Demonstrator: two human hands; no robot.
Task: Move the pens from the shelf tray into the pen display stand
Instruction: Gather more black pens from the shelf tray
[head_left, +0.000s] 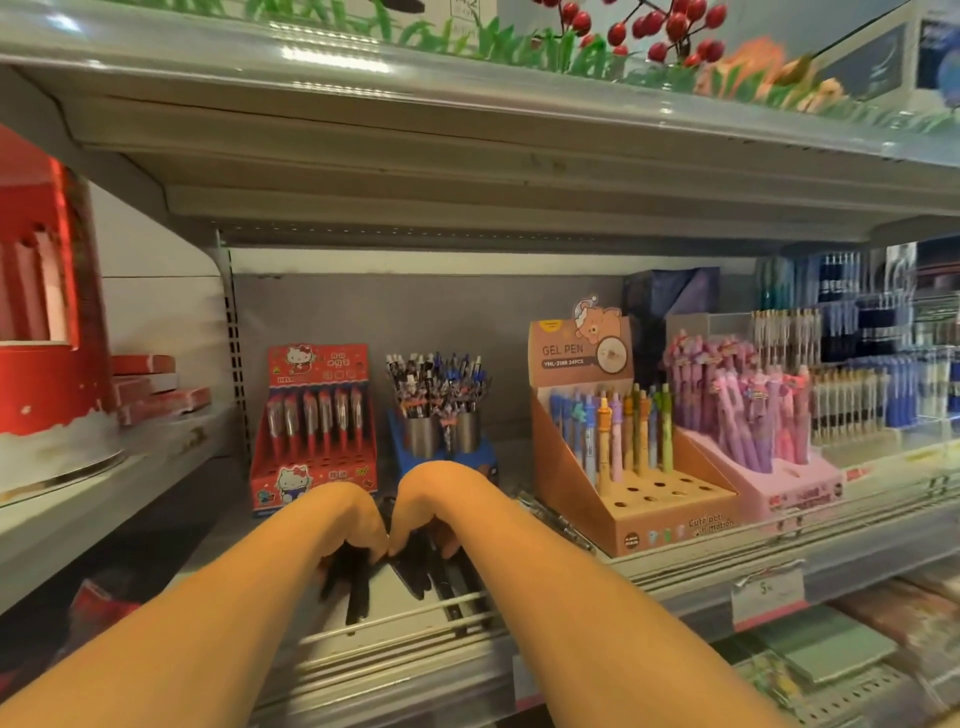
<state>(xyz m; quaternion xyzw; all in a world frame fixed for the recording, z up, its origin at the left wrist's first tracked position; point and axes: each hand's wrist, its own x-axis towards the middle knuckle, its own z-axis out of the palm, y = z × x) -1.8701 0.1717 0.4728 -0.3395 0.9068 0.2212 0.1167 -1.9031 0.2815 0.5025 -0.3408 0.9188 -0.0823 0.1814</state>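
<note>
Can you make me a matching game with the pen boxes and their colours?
Things:
1. Cat box
2. Gel pen box
3. Box under the metal cups
4. Loose pens under the hands

Colours:
A. blue
B. black
C. red
D. orange-brown

Pairs: 1-C, 2-D, 3-A, 4-B
</note>
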